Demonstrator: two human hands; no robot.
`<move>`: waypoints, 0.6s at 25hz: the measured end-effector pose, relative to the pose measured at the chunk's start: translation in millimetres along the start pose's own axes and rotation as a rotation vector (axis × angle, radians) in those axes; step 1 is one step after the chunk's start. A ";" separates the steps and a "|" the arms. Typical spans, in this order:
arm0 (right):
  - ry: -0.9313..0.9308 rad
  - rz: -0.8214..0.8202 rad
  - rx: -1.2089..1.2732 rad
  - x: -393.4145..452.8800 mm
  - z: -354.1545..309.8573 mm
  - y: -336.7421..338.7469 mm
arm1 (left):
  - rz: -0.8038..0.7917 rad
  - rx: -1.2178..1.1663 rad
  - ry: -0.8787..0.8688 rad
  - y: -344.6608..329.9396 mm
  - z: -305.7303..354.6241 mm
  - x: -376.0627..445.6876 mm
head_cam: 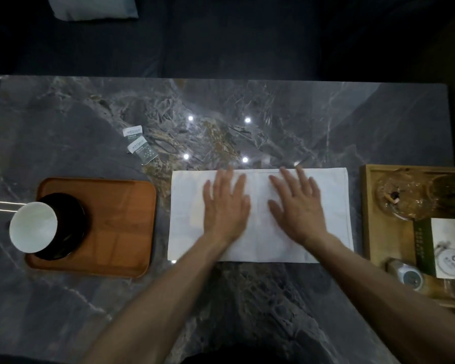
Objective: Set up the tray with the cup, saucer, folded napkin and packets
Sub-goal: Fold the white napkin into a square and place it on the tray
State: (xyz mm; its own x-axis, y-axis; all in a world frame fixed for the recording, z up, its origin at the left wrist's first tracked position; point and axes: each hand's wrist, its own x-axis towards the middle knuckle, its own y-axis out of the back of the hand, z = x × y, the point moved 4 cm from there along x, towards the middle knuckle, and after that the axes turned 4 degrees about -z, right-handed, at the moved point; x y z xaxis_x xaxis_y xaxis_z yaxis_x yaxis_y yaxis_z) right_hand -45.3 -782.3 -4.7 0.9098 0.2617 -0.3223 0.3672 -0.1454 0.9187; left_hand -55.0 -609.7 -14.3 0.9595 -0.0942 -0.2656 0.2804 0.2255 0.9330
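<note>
Flat fingers (227, 179) on napkin (334, 206)

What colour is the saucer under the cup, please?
Black saucer, seen best in the head view.

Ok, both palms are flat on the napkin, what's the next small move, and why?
Probably fold it again: the napkin lies wide on the table under the left hand and right hand, while the orange tray has free space beside the cup and saucer.
</note>
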 end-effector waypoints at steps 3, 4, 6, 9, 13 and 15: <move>0.038 -0.070 -0.032 -23.6 -15.9 -35.6 | -0.050 0.083 -0.104 -39.9 29.4 -30.6; 0.029 -0.062 -0.039 -33.1 -13.9 -44.0 | -0.059 0.101 -0.103 -48.0 25.6 -39.5; 0.005 -0.058 -0.071 -51.4 -4.4 -56.6 | -0.066 0.137 -0.137 -54.9 10.0 -50.7; -0.053 -0.056 -0.101 -72.9 24.3 -65.4 | -0.089 0.186 -0.195 -51.8 -28.1 -58.3; -0.225 -0.050 -0.105 -88.6 64.9 -61.2 | -0.065 0.192 -0.110 -33.2 -98.8 -66.4; -0.244 -0.054 -0.097 -91.4 68.7 -60.8 | -0.072 0.183 -0.100 -29.5 -114.3 -68.6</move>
State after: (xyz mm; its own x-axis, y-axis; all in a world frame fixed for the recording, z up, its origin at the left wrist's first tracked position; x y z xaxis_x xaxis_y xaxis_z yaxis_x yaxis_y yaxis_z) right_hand -137.5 -862.8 -46.8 0.9133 0.0266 -0.4064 0.4072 -0.0419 0.9124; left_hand -125.9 -499.0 -51.4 0.9270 -0.2017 -0.3161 0.3294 0.0355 0.9435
